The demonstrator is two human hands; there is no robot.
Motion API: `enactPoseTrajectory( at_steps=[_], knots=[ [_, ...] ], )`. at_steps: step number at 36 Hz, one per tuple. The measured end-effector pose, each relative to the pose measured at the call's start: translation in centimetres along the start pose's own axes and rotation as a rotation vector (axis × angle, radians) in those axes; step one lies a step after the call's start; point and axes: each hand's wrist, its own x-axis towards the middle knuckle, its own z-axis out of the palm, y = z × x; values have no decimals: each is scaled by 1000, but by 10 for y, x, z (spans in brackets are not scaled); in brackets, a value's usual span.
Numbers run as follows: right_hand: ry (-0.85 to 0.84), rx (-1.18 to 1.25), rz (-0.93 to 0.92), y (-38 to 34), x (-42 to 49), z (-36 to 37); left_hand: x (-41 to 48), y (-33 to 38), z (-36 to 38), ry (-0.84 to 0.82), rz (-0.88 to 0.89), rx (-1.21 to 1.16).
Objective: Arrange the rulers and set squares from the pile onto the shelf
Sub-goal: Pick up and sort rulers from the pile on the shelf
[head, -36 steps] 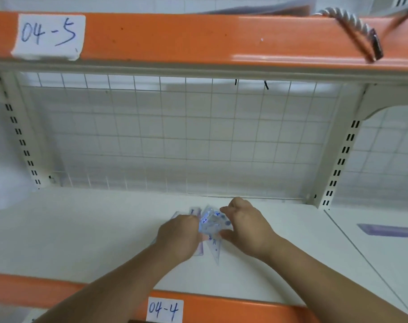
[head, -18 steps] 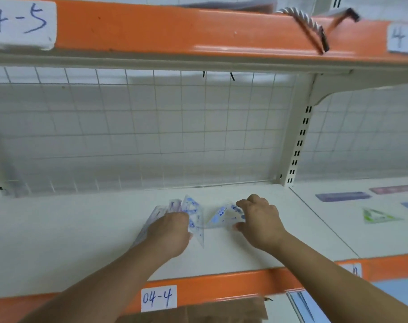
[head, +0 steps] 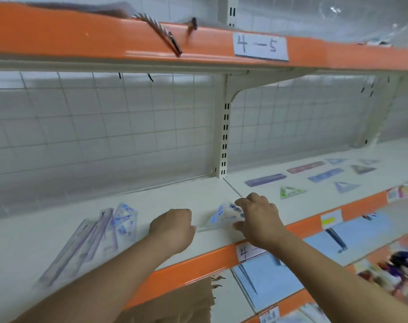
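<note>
- Right hand (head: 260, 215): fingers above and thumb below are pinched on the right end of a clear set square (head: 221, 216) with blue print. The piece is at the front of the shelf (head: 175, 194), just left of the seam between the two bays. Whether it rests on the board or is slightly lifted cannot be told.
- Left hand (head: 172, 227): fingers curled under, knuckles just beside the set square's left tip. Whether it pinches that tip or merely sits next to it cannot be told.
- Source pile (head: 100, 234): several clear packaged rulers and at least one set square overlap loosely in the left bay, well apart from the hands. Blur prevents a count.
- Completed work, right bay: pieces lie singly and spaced. Visible are a purple ruler (head: 265, 179), a green set square (head: 291, 191), a red ruler (head: 306, 167), a blue ruler (head: 325, 175) and several further set squares beyond, among them a dark one (head: 363, 169).
- Assessment: the task appears past its midpoint. Around eight pieces are laid out, one is in hand, and a small pile awaits.
- Outstanding: set the held set square in an open spot beside the arranged rows, then work through the pile.
</note>
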Motion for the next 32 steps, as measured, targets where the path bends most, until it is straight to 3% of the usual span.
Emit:
enactPoseTrajectory(
  at_steps=[19,32],
  knots=[
    [-6,-52,81,270,-34,-59,42,257,30,-11,64,-35],
    [-20,-33,152,388,-21,-67,101,370,42,0,169,-40]
  ],
)
